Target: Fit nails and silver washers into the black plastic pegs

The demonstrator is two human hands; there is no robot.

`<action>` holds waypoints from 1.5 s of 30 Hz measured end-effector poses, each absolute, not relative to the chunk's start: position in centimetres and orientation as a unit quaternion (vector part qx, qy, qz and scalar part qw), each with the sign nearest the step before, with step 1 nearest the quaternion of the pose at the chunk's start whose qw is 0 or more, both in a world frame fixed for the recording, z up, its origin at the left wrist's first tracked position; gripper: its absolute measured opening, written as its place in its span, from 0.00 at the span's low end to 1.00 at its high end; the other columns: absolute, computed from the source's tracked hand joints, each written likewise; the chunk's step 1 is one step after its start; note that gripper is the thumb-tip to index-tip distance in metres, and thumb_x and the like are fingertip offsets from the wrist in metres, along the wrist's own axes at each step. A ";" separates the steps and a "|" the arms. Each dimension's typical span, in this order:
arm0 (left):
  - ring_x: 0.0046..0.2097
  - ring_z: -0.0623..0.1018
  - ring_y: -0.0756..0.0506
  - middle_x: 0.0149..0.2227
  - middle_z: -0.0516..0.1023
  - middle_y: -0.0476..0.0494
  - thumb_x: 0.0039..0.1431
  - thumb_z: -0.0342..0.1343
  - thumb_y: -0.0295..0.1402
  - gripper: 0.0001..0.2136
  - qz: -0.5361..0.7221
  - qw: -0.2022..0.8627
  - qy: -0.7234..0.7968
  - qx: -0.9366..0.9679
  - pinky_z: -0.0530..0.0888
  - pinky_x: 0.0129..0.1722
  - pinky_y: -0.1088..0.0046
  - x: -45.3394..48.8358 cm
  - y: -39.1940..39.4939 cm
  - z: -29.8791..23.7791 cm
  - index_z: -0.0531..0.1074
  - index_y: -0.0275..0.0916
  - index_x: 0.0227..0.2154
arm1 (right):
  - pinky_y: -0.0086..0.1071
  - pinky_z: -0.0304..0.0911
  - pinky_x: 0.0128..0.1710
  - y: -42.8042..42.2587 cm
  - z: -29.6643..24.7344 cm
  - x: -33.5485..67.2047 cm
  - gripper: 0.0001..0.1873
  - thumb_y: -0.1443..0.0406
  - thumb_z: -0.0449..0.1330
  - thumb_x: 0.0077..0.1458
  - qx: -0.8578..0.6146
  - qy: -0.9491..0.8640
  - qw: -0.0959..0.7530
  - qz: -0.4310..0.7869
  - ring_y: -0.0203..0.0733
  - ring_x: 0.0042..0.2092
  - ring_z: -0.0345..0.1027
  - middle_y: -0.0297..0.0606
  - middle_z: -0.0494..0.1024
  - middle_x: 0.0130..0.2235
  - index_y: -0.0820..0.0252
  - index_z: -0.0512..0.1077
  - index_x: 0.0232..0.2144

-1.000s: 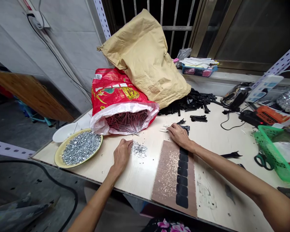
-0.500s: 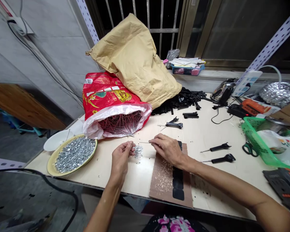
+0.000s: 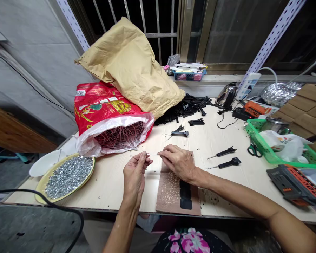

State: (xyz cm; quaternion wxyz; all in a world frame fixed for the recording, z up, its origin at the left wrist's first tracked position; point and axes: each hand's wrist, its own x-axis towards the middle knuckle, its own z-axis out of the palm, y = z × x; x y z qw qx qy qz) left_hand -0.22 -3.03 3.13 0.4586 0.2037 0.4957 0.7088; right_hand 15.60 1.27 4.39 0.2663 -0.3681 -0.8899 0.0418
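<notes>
My left hand (image 3: pixel 134 172) is raised a little above the table, fingertips pinched on something tiny that I cannot make out. My right hand (image 3: pixel 177 162) faces it, fingers closed on a thin metal pin (image 3: pixel 153 155) whose tip points at the left fingertips. Both hands hover over the near middle of the pale wooden table (image 3: pixel 226 189), above the left edge of a brown perforated board (image 3: pixel 173 191) with black pads. A yellow plate (image 3: pixel 65 174) heaped with small silver washers sits to the left.
A red bag (image 3: pixel 107 117) spilling thin pins lies behind the hands, a tan paper sack (image 3: pixel 131 66) on it. Black plastic handles (image 3: pixel 189 105) are piled beyond; two finished ones (image 3: pixel 223 158) lie right. A green basket (image 3: pixel 279 147), scissors (image 3: pixel 253 150) and an orange-black tool (image 3: pixel 295 181) stand right.
My left hand left the washer heap and rose, pinched. My right hand came back from the far handles with a pin and met the left. The view swung right.
</notes>
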 end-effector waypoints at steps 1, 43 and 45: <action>0.27 0.73 0.54 0.27 0.74 0.50 0.36 0.70 0.35 0.17 0.708 0.459 0.495 0.208 0.74 0.33 0.74 0.0 -3.0 3.2 0.73 0.33 0.29 | 0.26 0.54 0.30 1.2 4.4 15.7 0.11 0.65 0.51 0.63 -0.368 -0.890 0.266 0.037 0.34 0.39 0.66 0.33 0.74 0.41 0.52 0.72 0.43; 0.25 0.73 0.53 0.25 0.74 0.50 0.43 0.67 0.37 0.14 0.558 0.499 0.553 0.365 0.69 0.30 0.77 2.3 -2.4 1.4 0.75 0.32 0.29 | 0.33 0.47 0.29 0.6 1.6 18.9 0.09 0.67 0.49 0.63 -0.357 -0.889 0.268 -0.103 0.36 0.35 0.64 0.35 0.74 0.34 0.59 0.69 0.34; 0.26 0.73 0.52 0.24 0.74 0.50 0.44 0.66 0.37 0.13 0.553 0.482 0.558 0.387 0.69 0.30 0.77 2.4 -2.5 1.3 0.75 0.33 0.28 | 0.32 0.46 0.29 0.6 1.6 19.0 0.09 0.67 0.49 0.63 -0.355 -0.896 0.255 -0.079 0.36 0.35 0.65 0.35 0.74 0.34 0.59 0.69 0.35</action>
